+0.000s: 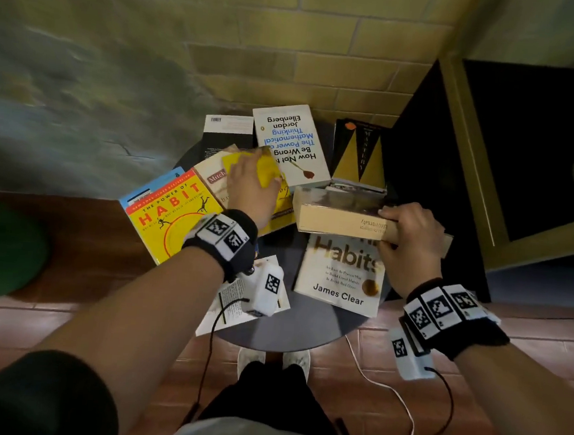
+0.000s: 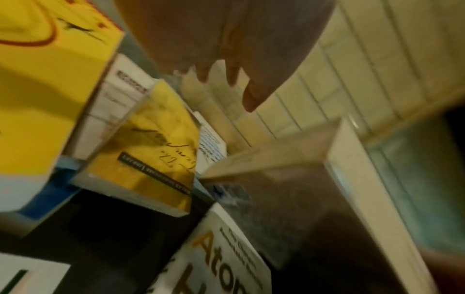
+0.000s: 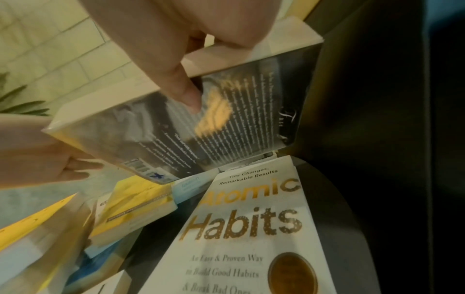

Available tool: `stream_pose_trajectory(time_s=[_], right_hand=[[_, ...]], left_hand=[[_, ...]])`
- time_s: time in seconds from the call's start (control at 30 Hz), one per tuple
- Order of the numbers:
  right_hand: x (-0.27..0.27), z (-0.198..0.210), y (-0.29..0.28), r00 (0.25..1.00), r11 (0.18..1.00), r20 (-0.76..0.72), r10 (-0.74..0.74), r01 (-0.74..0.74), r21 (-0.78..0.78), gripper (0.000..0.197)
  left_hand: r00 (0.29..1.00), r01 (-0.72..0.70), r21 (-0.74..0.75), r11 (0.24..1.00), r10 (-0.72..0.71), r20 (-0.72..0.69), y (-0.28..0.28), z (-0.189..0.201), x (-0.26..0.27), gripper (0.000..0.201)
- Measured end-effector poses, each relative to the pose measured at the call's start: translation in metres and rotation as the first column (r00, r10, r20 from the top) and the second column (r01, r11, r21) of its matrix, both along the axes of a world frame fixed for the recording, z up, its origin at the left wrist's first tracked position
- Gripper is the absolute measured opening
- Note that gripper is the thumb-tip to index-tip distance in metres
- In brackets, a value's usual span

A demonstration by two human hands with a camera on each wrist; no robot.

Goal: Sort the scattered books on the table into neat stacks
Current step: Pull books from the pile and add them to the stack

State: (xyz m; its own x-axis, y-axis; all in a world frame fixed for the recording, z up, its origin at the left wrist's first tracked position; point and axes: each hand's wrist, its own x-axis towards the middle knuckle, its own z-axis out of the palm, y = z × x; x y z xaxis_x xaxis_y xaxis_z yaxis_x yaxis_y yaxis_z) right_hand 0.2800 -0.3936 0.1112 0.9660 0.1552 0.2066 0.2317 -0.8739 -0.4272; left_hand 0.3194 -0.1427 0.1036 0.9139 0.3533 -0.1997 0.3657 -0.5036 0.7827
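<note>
right hand (image 1: pixel 411 239) grips thick tan book (image 1: pixel 344 218) lifted at frame centre over atomic habits (image 1: pixel 341 273), left hand (image 1: pixel 252 185) flat and relaxed on yellow book (image 1: pixel 268 171), holding nothing; mid-pickup, next needs a stack spot on tabletop (image 1: pixel 304 328).

On the round table (image 1: pixel 307 335), the Habit book (image 1: pixel 172 213) lies at the left edge, with the Atomic Habits book (image 1: pixel 341 276) nearer the person on the right. How Not to Be Wrong (image 1: pixel 290 142) lies at the far side, the Mastery book (image 1: pixel 359 154) just right of it. A thick book (image 1: pixel 340 214) is held above Atomic Habits, and a thin book (image 1: pixel 265 171) lies between it and the Habit book.
</note>
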Motion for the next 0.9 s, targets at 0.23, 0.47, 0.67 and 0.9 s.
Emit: stream_pose_trajectory(time_s=[0.23, 0.47, 0.67, 0.9], right_hand=[[0.004, 0.004, -0.011, 0.958, 0.959, 0.227, 0.173, -0.217, 0.182, 0.038], [0.001, 0.017, -0.012, 0.945, 0.979, 0.309, 0.110, -0.156, 0.130, 0.028], [0.002, 0.014, -0.012, 0.906, 0.716, -0.420, 0.052, 0.259, 0.648, 0.064], [0.003, -0.016, -0.008, 0.720, 0.750, -0.693, -0.042, 0.480, 0.454, 0.082]], left_hand=[[0.961, 0.228, -0.161, 0.960, -0.248, -0.124, -0.020, 0.011, -0.007, 0.041], [0.803, 0.221, -0.550, 0.805, -0.470, -0.365, -0.023, 0.005, -0.026, 0.052], [0.940, 0.228, -0.301, 0.926, -0.290, -0.180, -0.035, -0.026, -0.049, 0.059], [0.864, 0.338, -0.176, 0.924, -0.380, -0.331, -0.063, -0.052, -0.066, 0.055]])
